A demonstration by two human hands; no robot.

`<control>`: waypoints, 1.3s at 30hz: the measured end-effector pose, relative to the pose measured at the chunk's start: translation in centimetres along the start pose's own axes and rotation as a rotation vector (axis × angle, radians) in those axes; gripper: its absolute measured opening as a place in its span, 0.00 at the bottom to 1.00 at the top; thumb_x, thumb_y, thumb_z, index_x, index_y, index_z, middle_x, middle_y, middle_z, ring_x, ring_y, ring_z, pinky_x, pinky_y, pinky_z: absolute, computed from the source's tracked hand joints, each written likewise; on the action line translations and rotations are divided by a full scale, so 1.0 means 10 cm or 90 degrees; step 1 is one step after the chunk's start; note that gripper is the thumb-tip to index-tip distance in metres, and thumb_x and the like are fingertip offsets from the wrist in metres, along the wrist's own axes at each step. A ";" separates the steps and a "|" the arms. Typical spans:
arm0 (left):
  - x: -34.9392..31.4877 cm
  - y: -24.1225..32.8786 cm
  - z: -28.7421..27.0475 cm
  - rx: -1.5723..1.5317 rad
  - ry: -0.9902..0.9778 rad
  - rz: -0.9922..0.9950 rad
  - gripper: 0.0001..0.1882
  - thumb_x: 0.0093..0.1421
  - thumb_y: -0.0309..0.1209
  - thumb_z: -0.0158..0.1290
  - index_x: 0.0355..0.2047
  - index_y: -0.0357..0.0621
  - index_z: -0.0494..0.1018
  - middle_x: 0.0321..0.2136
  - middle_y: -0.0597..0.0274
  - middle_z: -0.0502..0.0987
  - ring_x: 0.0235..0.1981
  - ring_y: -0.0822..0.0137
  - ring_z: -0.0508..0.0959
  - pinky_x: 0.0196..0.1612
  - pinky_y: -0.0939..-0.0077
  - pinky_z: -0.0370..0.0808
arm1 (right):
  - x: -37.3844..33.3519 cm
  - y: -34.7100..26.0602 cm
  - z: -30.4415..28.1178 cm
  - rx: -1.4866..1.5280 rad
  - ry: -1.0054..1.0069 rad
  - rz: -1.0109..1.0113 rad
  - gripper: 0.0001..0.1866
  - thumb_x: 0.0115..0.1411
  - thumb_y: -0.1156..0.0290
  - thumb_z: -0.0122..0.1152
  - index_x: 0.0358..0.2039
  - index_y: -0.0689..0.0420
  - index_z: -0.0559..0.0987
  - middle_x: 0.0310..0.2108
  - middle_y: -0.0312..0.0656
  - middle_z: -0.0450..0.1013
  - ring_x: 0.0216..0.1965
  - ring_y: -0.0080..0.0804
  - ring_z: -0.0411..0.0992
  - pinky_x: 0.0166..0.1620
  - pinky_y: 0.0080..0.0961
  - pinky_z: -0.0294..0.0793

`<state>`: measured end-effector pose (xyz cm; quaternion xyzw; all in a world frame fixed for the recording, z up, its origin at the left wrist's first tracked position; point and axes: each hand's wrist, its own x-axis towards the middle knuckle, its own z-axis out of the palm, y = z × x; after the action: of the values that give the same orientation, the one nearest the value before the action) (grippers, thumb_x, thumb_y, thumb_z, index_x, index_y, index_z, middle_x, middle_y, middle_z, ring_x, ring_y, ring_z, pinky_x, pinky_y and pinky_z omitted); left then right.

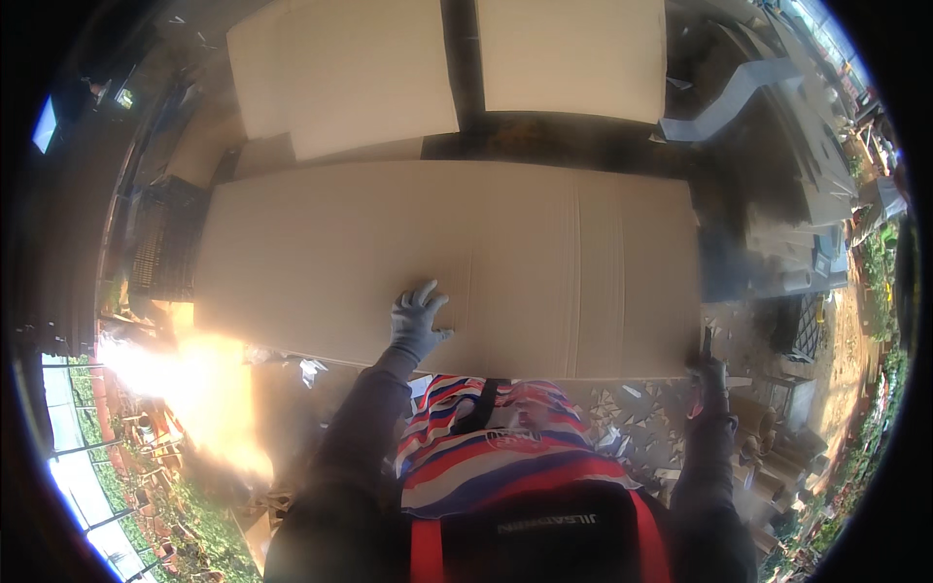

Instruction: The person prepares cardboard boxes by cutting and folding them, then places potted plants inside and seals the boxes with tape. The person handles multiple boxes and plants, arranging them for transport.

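A large brown cardboard sheet (515, 262) lies flat before me, with several straight crease lines running across its right half. My left hand (418, 321), in a grey glove, rests near the sheet's front edge with its fingers spread and nothing in them. Beyond the front right corner is my right hand (714, 377), also gloved and closed around a slim dark tool (708, 342). This tool points away from me alongside the sheet's right edge. A bit of red shows below that hand; the tool's exact kind is too small to make out.
Two more cardboard sheets (374, 73) (573, 58) lie at the far side. A pale bent strip (734, 97) is at the far right, by stacked cardboard (812, 146). Cardboard scraps (641, 428) litter the ground near me, and rolled tubes (763, 437) lie at the right.
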<state>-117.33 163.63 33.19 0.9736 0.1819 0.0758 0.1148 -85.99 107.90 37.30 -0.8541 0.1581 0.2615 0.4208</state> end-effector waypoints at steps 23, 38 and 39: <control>2.33 1.19 0.76 -0.048 0.114 0.178 0.26 0.55 0.47 0.56 0.53 0.54 0.70 0.58 0.60 0.65 0.61 0.55 0.61 0.63 0.48 0.58 | 0.38 -1.19 1.00 0.193 -0.093 -0.056 0.17 0.67 0.53 0.48 0.41 0.54 0.67 0.22 0.38 0.69 0.16 0.23 0.64 0.18 0.21 0.64; 2.41 1.13 0.70 -0.131 0.038 0.134 0.31 0.53 0.48 0.58 0.56 0.52 0.68 0.58 0.58 0.64 0.62 0.54 0.61 0.65 0.46 0.56 | 0.73 -2.92 3.50 -0.413 0.042 -0.381 0.18 0.69 0.55 0.37 0.44 0.56 0.66 0.26 0.56 0.77 0.30 0.57 0.77 0.37 0.51 0.75; 2.40 1.13 0.70 -0.140 0.036 0.134 0.32 0.53 0.48 0.57 0.57 0.52 0.68 0.59 0.58 0.64 0.62 0.54 0.61 0.65 0.46 0.56 | 0.75 -2.92 3.51 -0.417 0.033 -0.371 0.18 0.69 0.55 0.37 0.44 0.56 0.66 0.25 0.55 0.77 0.29 0.56 0.77 0.36 0.51 0.75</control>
<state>-90.03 160.91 31.83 0.9664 0.0727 0.1339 0.2069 -76.59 153.05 33.73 -0.9578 -0.1702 0.1465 0.1795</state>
